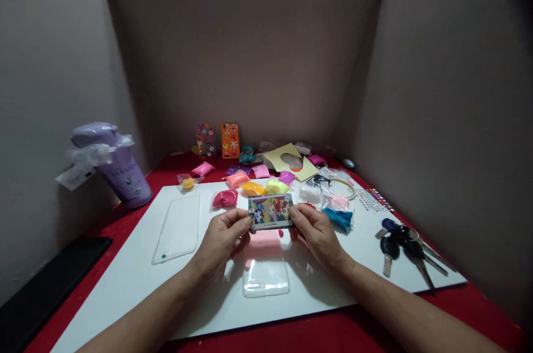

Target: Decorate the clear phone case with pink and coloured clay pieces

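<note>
A small card with colourful cartoon ponies is held up between both hands. My left hand pinches its left edge, and my right hand grips the right edge, thumbs on the front. Beneath the card, a clear phone case lies on the white board, its upper part covered with pink material. A second clear case lies to the left, with a small teal dot near its lower corner.
Several bags of coloured clay lie behind the hands. Keys and gem stickers are at the right. A purple tumbler and a black flat object are at the left. Two decorated cases stand at the back.
</note>
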`<state>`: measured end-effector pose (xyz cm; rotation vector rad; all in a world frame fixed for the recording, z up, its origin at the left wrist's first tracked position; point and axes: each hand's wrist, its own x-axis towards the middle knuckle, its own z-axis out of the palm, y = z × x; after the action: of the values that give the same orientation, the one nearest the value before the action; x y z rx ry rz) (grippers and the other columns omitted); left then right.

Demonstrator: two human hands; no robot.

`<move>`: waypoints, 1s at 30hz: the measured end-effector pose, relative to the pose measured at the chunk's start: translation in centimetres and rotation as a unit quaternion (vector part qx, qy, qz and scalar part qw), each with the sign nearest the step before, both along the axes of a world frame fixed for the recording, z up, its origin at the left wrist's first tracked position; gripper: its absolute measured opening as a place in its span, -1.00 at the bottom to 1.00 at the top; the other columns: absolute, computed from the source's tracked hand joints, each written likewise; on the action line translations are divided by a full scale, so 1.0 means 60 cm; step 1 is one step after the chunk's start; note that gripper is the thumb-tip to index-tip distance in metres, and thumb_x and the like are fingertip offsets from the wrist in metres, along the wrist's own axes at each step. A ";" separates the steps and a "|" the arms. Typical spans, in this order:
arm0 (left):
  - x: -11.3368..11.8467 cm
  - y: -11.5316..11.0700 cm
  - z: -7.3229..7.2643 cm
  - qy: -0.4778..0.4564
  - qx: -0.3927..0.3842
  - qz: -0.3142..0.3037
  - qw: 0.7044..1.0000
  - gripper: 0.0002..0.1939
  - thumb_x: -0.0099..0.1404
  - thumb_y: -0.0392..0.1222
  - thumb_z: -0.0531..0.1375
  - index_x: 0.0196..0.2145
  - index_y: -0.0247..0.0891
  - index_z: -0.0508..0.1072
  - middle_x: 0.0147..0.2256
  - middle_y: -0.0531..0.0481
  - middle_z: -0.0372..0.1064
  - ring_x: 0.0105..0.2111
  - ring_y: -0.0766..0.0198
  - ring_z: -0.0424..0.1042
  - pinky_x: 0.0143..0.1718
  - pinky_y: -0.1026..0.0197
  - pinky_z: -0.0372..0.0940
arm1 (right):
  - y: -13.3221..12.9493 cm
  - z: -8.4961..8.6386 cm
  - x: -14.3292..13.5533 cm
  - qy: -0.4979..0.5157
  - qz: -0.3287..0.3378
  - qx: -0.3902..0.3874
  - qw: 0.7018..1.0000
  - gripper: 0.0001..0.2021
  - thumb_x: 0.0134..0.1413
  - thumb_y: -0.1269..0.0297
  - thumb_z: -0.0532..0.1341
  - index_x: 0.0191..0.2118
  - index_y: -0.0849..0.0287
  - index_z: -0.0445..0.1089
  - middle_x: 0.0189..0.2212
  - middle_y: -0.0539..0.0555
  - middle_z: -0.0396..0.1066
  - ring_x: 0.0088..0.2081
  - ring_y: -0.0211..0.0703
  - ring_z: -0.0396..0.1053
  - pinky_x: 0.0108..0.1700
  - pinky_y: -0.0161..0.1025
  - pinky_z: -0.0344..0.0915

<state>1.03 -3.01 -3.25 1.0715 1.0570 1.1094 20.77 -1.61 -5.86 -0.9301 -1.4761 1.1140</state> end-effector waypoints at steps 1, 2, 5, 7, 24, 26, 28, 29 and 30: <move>0.000 0.000 0.000 0.002 0.002 -0.003 1.000 -0.79 0.09 -0.09 0.28 -0.45 -0.29 0.40 -0.63 0.14 0.22 -0.71 0.51 0.07 -0.72 0.41 -0.11 | 0.000 -0.002 0.000 0.003 0.000 -0.001 1.000 -0.61 0.18 0.02 0.11 -0.56 0.17 0.21 -0.68 -0.07 0.20 -0.65 -0.36 0.06 -0.66 -0.40 -0.05; 0.000 0.000 0.000 0.004 0.004 -0.006 1.000 -0.79 0.09 -0.08 0.28 -0.45 -0.29 0.40 -0.63 0.14 0.22 -0.72 0.51 0.06 -0.72 0.40 -0.13 | 0.001 -0.003 -0.001 0.007 -0.001 -0.001 1.000 -0.61 0.17 0.02 0.11 -0.56 0.17 0.20 -0.68 -0.08 0.19 -0.66 -0.36 0.06 -0.66 -0.40 -0.06; -0.002 0.000 0.000 0.002 0.005 -0.016 1.000 -0.78 0.10 -0.08 0.27 -0.44 -0.29 0.40 -0.60 0.12 0.25 -0.72 0.52 0.05 -0.72 0.40 -0.15 | 0.001 -0.007 -0.001 0.013 -0.006 0.004 1.000 -0.61 0.17 0.04 0.12 -0.57 0.17 0.19 -0.70 -0.09 0.17 -0.68 -0.38 0.04 -0.67 -0.40 -0.09; -0.002 -0.001 0.001 -0.001 -0.002 -0.027 1.000 -0.78 0.11 -0.07 0.27 -0.44 -0.29 0.39 -0.60 0.12 0.25 -0.72 0.52 0.04 -0.73 0.40 -0.16 | 0.001 -0.008 -0.001 0.014 0.000 0.005 1.000 -0.61 0.18 0.04 0.11 -0.57 0.17 0.19 -0.70 -0.09 0.18 -0.69 -0.39 0.02 -0.68 -0.40 -0.11; -0.002 -0.011 0.013 -0.059 -0.025 -0.056 0.996 -0.82 0.10 -0.13 0.30 -0.43 -0.28 0.43 -0.54 0.09 0.30 -0.61 0.50 0.17 -0.60 0.44 0.02 | 0.001 -0.003 -0.001 0.005 0.007 0.005 1.000 -0.59 0.21 0.05 0.09 -0.57 0.20 0.23 -0.69 -0.07 0.19 -0.69 -0.41 0.01 -0.68 -0.40 -0.11; -0.002 -0.011 0.014 -0.056 -0.024 -0.053 0.997 -0.82 0.09 -0.13 0.30 -0.44 -0.28 0.43 -0.53 0.08 0.31 -0.61 0.51 0.16 -0.60 0.44 0.01 | 0.000 -0.002 0.000 0.004 0.006 0.010 1.000 -0.58 0.21 0.05 0.09 -0.58 0.20 0.22 -0.70 -0.07 0.18 -0.69 -0.41 0.01 -0.68 -0.40 -0.11; -0.001 -0.010 0.012 -0.049 -0.018 -0.039 0.998 -0.82 0.09 -0.12 0.30 -0.44 -0.28 0.42 -0.53 0.09 0.31 -0.62 0.51 0.15 -0.61 0.44 0.00 | 0.001 -0.002 0.000 0.000 0.000 0.018 1.000 -0.58 0.22 0.06 0.09 -0.59 0.20 0.22 -0.70 -0.07 0.17 -0.68 -0.41 0.02 -0.67 -0.40 -0.10; 0.000 -0.009 0.010 -0.043 -0.014 -0.030 0.999 -0.81 0.09 -0.11 0.30 -0.44 -0.28 0.42 -0.54 0.09 0.30 -0.62 0.51 0.15 -0.62 0.43 -0.01 | 0.001 -0.002 0.001 -0.002 -0.005 0.022 1.000 -0.58 0.22 0.06 0.09 -0.60 0.20 0.21 -0.70 -0.07 0.17 -0.68 -0.41 0.02 -0.67 -0.40 -0.10; 0.000 -0.007 0.008 -0.035 -0.011 -0.023 0.999 -0.80 0.09 -0.10 0.30 -0.45 -0.29 0.42 -0.55 0.10 0.29 -0.63 0.51 0.14 -0.63 0.43 -0.02 | 0.001 -0.003 0.001 -0.004 -0.009 0.025 1.000 -0.57 0.22 0.06 0.09 -0.60 0.20 0.21 -0.70 -0.08 0.17 -0.68 -0.40 0.02 -0.67 -0.40 -0.09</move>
<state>1.05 -3.44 -2.75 1.0271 0.9817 1.0883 20.85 -1.53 -6.05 -0.9139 -1.4924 1.0568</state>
